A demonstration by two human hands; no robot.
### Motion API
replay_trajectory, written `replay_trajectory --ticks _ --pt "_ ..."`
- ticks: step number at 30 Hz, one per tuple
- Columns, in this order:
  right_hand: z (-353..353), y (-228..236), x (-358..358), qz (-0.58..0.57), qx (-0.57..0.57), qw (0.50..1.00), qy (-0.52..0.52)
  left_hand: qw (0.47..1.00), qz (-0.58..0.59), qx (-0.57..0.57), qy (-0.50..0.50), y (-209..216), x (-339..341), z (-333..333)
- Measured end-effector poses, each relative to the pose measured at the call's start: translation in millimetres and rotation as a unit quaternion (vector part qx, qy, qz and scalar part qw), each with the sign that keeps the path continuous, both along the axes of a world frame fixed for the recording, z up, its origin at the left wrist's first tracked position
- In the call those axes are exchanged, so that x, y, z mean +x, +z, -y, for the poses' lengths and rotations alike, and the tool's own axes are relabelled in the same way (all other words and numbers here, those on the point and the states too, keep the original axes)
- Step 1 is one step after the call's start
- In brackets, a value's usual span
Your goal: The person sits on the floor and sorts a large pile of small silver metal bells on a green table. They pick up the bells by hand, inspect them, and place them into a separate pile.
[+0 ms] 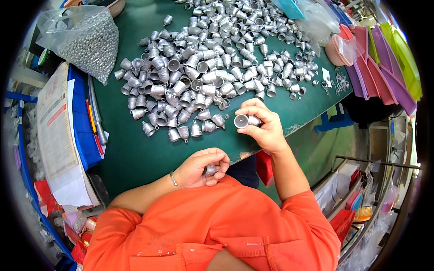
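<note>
My right hand is raised above the near edge of the green table, its thumb and fingers closed round a small silver metal bell. The bell's open mouth faces up toward me, showing its hollow inside. Lower and to the left, my left hand is curled in front of my body with another silver bell partly hidden in its fingers. Beyond both hands, a big heap of similar silver bells lies in all directions on the table, the closest ones a short way from my right hand.
A clear plastic bag of small silver beads stands at the far left. Papers lie over a blue tray with pens. At the right are a pink bowl, stacked coloured bins, and small loose metal pieces.
</note>
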State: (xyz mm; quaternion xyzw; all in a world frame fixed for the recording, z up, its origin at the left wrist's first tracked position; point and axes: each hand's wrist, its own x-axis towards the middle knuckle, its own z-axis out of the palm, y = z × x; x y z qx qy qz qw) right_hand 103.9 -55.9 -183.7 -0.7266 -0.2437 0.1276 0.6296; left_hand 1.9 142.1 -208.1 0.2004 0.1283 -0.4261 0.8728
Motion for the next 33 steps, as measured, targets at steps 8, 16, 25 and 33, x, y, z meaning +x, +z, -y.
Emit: replay_trajectory --ticks 8,16,25,33 --pt "-25.7 24.6 -33.1 0.081 -0.019 0.976 0.200 0.992 -0.069 -0.106 0.021 3.6 3.0 -0.1" --pt "-44.2 -3.8 -12.9 0.237 -0.260 0.936 -0.012 0.997 -0.039 -0.060 0.011 -3.5 -1.3 -1.9" --pt "-29.0 -18.0 -21.5 -0.061 0.127 0.990 -0.033 0.998 -0.044 -0.035 0.020 -1.8 -0.2 -1.5" --pt "-27.7 -7.1 -6.9 -0.005 -0.021 0.998 0.067 0.999 -0.029 -0.035 0.025 -3.3 -1.1 -0.6"
